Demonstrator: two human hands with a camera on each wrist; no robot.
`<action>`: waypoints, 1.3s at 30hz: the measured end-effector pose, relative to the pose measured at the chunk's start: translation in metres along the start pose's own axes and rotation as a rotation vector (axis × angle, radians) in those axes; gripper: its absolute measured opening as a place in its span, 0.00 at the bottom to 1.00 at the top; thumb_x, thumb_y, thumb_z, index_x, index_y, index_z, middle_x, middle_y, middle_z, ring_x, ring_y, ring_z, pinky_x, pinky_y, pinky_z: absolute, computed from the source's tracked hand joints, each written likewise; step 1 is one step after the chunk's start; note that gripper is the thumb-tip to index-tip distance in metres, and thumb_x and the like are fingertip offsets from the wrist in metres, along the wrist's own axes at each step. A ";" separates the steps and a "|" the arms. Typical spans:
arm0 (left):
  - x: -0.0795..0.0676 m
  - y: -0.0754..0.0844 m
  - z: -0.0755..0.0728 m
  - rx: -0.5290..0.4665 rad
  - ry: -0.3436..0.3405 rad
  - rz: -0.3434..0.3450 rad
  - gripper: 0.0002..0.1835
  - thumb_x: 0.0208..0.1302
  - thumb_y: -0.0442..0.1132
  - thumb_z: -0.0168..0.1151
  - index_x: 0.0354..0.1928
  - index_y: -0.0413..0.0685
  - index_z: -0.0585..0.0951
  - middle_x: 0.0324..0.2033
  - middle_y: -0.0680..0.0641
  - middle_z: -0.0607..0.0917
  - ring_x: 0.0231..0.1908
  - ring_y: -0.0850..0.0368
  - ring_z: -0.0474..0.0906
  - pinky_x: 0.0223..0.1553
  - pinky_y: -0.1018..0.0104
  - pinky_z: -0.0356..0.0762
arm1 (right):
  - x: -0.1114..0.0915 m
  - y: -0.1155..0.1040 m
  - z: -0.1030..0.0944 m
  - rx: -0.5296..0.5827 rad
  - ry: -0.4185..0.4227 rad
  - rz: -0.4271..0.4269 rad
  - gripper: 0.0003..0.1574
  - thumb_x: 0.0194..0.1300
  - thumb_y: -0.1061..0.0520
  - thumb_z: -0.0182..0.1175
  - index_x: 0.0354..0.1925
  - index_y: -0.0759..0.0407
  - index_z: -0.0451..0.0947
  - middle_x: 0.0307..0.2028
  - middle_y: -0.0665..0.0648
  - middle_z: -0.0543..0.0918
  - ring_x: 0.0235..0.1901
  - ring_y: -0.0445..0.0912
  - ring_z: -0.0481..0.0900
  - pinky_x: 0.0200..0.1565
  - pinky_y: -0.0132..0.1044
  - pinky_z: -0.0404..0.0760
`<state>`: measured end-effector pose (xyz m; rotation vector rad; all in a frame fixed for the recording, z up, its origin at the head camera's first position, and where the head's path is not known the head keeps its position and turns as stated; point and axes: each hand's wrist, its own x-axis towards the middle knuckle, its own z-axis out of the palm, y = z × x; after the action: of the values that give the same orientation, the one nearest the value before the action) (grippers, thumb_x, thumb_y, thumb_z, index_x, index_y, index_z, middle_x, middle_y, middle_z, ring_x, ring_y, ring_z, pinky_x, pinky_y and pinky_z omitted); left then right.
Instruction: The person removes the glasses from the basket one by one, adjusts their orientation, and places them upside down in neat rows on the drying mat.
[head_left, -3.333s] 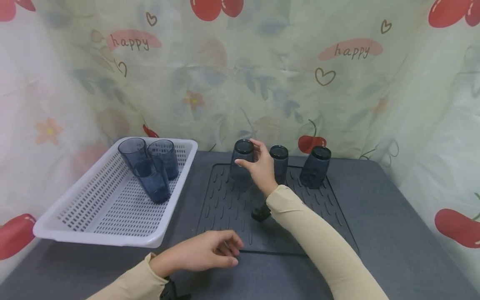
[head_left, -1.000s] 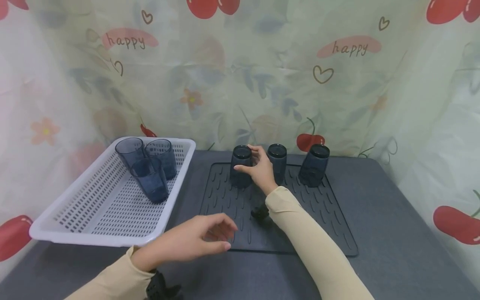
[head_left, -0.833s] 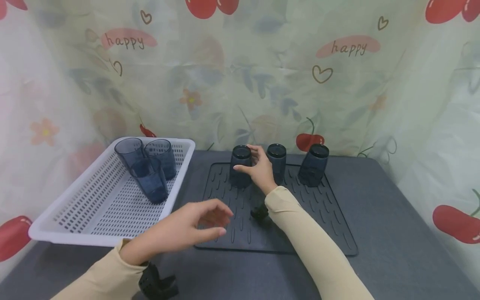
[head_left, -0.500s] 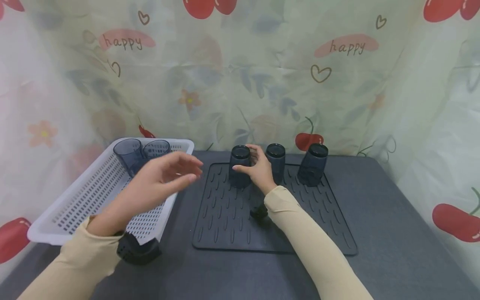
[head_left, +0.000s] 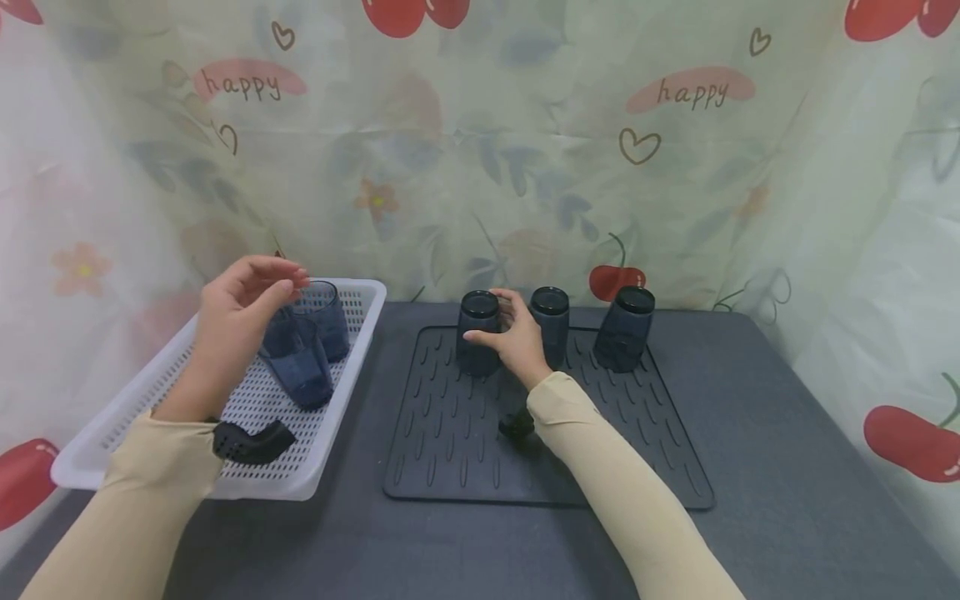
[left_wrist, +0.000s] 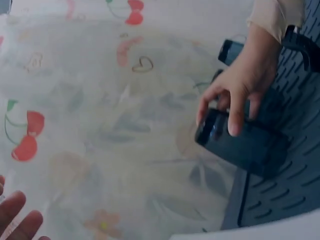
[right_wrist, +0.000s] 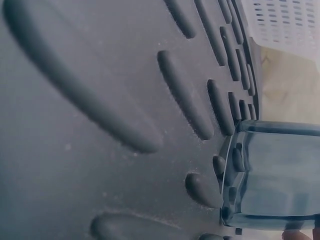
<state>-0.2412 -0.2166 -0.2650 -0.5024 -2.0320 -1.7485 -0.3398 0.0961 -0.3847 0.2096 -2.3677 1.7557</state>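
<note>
My right hand [head_left: 519, 340] holds an upside-down dark blue drinking glass [head_left: 477, 342], thumb in front and fingers behind, at the back left of the black drying mat [head_left: 442, 450]. In the right wrist view this glass [right_wrist: 280, 175] stands rim-down on the ridged mat. Over the white basket [head_left: 341, 417] hovers my left hand [head_left: 232, 325], fingers loosely bent and nothing in them. It overlaps the glasses inside: one leaning glass [head_left: 300, 367] and another glass [head_left: 327, 325] behind it show, a third is mostly hidden by the hand. Left fingertips [left_wrist: 22, 220] show in the left wrist view.
Two more upturned glasses stand on the mat: a middle glass [head_left: 551, 321] right beside my right hand and a right-hand glass [head_left: 625, 329]. The dark grey table [head_left: 750, 417] reaches back to a printed curtain [head_left: 450, 167]. Black wrist cameras sit under both wrists.
My left hand has moved from the mat's front edge, up and left, to over the glasses in the basket. The glass in my right hand came down slightly onto the mat, then stayed still.
</note>
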 end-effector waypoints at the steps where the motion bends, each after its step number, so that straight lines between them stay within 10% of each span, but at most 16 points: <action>1: 0.001 -0.004 -0.002 -0.002 0.026 0.002 0.10 0.67 0.32 0.58 0.49 0.38 0.79 0.41 0.52 0.85 0.45 0.62 0.81 0.46 0.79 0.77 | 0.000 0.000 0.000 -0.001 -0.001 0.001 0.49 0.47 0.54 0.77 0.65 0.42 0.65 0.62 0.54 0.73 0.65 0.51 0.70 0.63 0.47 0.73; 17: 0.002 -0.042 -0.023 0.173 0.194 -0.149 0.16 0.69 0.33 0.55 0.57 0.45 0.77 0.43 0.63 0.82 0.47 0.70 0.76 0.46 0.86 0.71 | -0.001 0.002 0.001 -0.017 0.003 -0.005 0.49 0.48 0.52 0.77 0.65 0.41 0.65 0.62 0.55 0.73 0.66 0.51 0.69 0.65 0.45 0.71; 22: 0.001 -0.045 -0.027 0.311 0.147 -0.227 0.18 0.70 0.38 0.55 0.60 0.47 0.75 0.45 0.65 0.79 0.49 0.71 0.73 0.49 0.80 0.71 | 0.000 0.002 0.000 -0.010 0.001 -0.009 0.49 0.48 0.52 0.77 0.65 0.41 0.65 0.62 0.55 0.73 0.65 0.51 0.70 0.64 0.45 0.71; 30: -0.001 -0.045 -0.029 0.397 -0.037 -0.378 0.27 0.74 0.46 0.49 0.69 0.39 0.64 0.66 0.34 0.67 0.67 0.38 0.60 0.65 0.37 0.59 | 0.000 0.001 0.000 -0.020 0.001 -0.016 0.50 0.48 0.52 0.77 0.67 0.44 0.64 0.62 0.56 0.73 0.66 0.53 0.69 0.65 0.45 0.70; 39: -0.002 -0.047 -0.029 0.394 -0.046 -0.398 0.27 0.74 0.44 0.48 0.69 0.39 0.63 0.67 0.33 0.65 0.68 0.34 0.58 0.66 0.36 0.58 | -0.002 0.000 0.000 -0.015 0.003 -0.011 0.51 0.48 0.52 0.77 0.67 0.45 0.64 0.62 0.57 0.73 0.66 0.54 0.68 0.64 0.48 0.71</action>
<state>-0.2616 -0.2526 -0.3019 -0.0130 -2.5611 -1.4762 -0.3379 0.0960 -0.3852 0.2171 -2.3723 1.7322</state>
